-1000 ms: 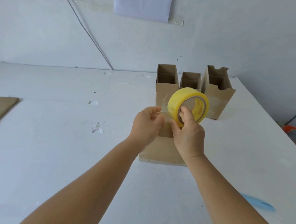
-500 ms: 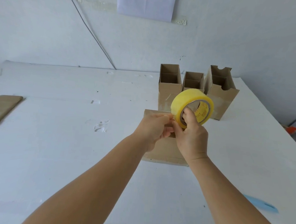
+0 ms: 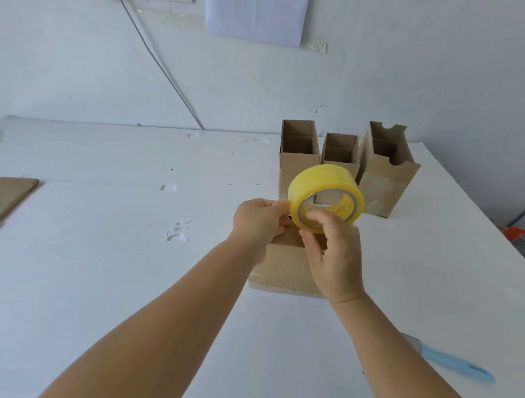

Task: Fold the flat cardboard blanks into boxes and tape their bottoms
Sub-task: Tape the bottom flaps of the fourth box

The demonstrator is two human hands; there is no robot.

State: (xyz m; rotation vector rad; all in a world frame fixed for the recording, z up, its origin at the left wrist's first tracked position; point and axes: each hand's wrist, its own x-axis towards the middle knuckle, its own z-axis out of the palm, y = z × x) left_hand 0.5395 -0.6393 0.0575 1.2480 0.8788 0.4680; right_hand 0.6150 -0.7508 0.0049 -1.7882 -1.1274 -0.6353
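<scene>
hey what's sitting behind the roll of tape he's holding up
Behind the tape roll three open cardboard boxes stand in a row near the wall. The roll covers the lower fronts of the left and middle ones, so their bases cannot be seen.

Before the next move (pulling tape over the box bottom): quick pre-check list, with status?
1. Tape roll held: ok. The right hand grips it, a finger through the core.
2. Tape end caught: cannot tell. The left hand pinches at the roll's left edge, but the clear strip itself is not visible.
3. Box to tape in place: ok. The cardboard box lies on the table right under both hands.
4. Bottom flaps shut: cannot tell, hands hide them.
5. Cutter at hand: ok. The blue knife lies on the table to the right.
6. Finished boxes out of the way: ok. Three open boxes stand behind, apart from the work.
</scene>
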